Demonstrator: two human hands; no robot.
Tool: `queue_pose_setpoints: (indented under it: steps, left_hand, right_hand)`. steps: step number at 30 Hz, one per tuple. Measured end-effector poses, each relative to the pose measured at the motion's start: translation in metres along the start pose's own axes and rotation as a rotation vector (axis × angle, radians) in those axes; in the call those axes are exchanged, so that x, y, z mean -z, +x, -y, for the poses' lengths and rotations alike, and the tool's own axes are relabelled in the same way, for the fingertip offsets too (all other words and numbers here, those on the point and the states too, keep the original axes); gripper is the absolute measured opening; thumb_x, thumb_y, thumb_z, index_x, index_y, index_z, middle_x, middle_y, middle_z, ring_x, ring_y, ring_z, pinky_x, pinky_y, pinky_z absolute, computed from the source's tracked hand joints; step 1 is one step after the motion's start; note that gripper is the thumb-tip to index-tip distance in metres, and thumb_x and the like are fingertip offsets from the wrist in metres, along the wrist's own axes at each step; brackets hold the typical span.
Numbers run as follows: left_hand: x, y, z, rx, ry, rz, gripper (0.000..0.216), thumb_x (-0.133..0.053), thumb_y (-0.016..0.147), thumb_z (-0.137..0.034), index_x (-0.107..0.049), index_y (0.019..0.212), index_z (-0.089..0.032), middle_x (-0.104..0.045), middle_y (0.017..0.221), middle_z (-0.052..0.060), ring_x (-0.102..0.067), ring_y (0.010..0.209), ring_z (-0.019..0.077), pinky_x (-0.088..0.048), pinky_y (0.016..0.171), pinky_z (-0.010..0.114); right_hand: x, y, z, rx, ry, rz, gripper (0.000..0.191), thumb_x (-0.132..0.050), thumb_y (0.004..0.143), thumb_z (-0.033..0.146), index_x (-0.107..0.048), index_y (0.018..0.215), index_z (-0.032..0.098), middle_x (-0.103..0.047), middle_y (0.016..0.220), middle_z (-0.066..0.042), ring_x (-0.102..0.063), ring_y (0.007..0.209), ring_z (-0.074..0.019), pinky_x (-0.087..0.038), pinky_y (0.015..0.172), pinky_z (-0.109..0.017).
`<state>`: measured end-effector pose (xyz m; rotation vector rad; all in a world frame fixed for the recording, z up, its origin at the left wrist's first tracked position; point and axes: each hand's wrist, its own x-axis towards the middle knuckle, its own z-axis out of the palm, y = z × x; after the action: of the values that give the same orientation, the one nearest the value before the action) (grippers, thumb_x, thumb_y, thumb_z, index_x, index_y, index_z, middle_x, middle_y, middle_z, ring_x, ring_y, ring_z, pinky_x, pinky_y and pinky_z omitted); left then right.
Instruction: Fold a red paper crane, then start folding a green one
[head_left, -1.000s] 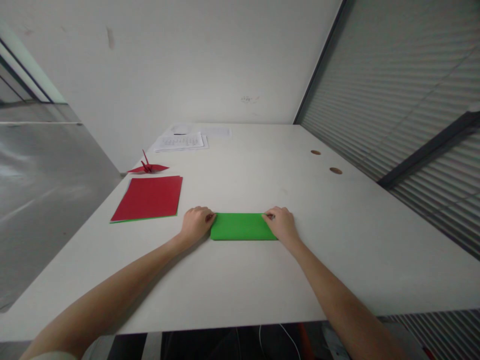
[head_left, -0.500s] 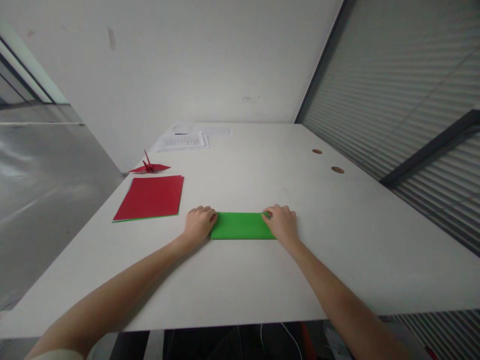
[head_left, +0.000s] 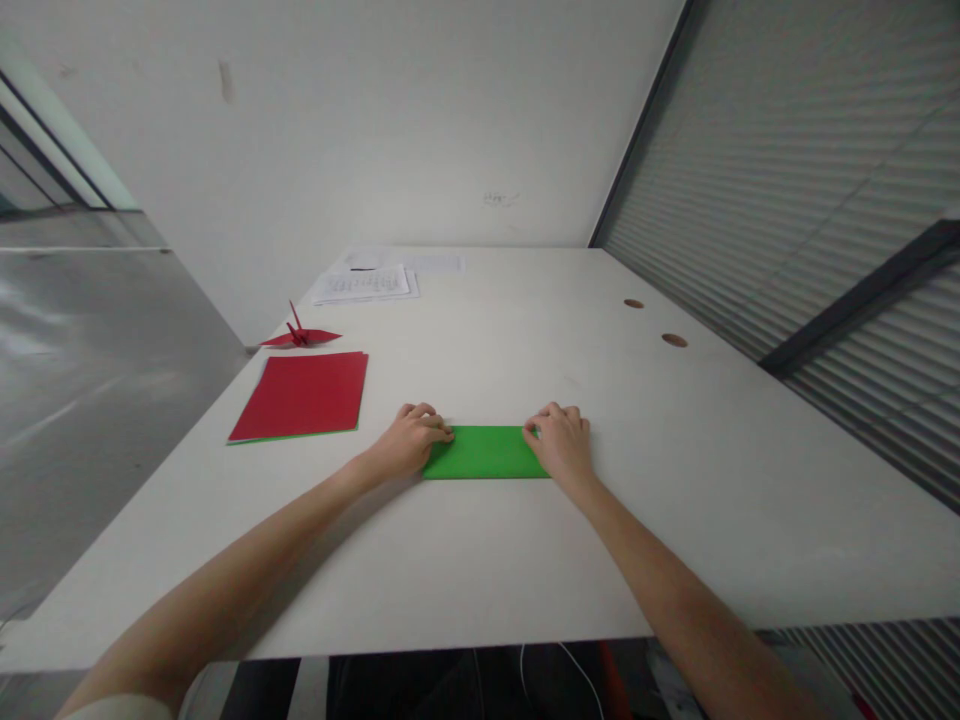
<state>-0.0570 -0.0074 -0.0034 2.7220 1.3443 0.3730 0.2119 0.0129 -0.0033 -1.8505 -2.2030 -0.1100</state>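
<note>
A green sheet of paper, folded into a wide rectangle, lies flat on the white table in front of me. Its long edges run left to right. My left hand is at the far left corner, thumb and fingers closed on the paper there. At the far right corner my right hand pinches the paper between thumb and index finger. Both hands cover the paper's short ends in part.
Left of my hands lies a stack of square papers, red on top with green beneath. Behind it stands a red folded paper crane. Printed sheets lie at the back left. Two round holes pierce the table on the right, near the window blinds.
My left hand has shifted slightly right, its fingers reaching farther over the paper's far left corner. The right hand and the paper have stayed nearly in place.
</note>
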Motion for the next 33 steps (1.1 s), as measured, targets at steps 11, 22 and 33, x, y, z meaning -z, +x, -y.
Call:
queue_pose_setpoints:
  steps: [11,22,33]
  left_hand:
    - [0.001,0.032,-0.068,0.207,0.284,0.190,0.036,-0.037,0.096,-0.023,-0.069,0.089,-0.009,-0.065,0.084,0.017,-0.066,0.074,0.0246,-0.047,0.063,0.032]
    - [-0.020,0.020,-0.080,0.187,0.330,0.117,0.036,-0.042,0.096,-0.030,-0.067,0.101,-0.005,-0.059,0.104,0.023,-0.059,0.098,0.0326,-0.048,0.077,0.043]
    - [-0.017,0.020,-0.081,0.208,0.262,0.097,0.053,-0.045,0.093,-0.043,-0.047,0.137,-0.013,-0.055,0.118,0.025,-0.059,0.100,0.0353,-0.047,0.079,0.047]
  right_hand:
    - [0.001,-0.002,0.001,0.022,-0.026,-0.020,0.014,-0.061,0.084,0.026,-0.074,0.078,0.023,-0.065,0.094,-0.009,-0.046,0.093,-0.0261,-0.031,0.073,-0.036]
    - [0.000,-0.002,0.002,0.063,-0.051,-0.059,0.017,-0.059,0.084,0.024,-0.073,0.075,0.022,-0.066,0.094,-0.009,-0.044,0.093,-0.0260,-0.030,0.074,-0.037]
    - [0.003,-0.001,0.005,0.081,-0.102,-0.032,0.020,-0.057,0.086,0.023,-0.073,0.075,0.021,-0.067,0.096,-0.010,-0.047,0.095,-0.0266,-0.031,0.075,-0.038]
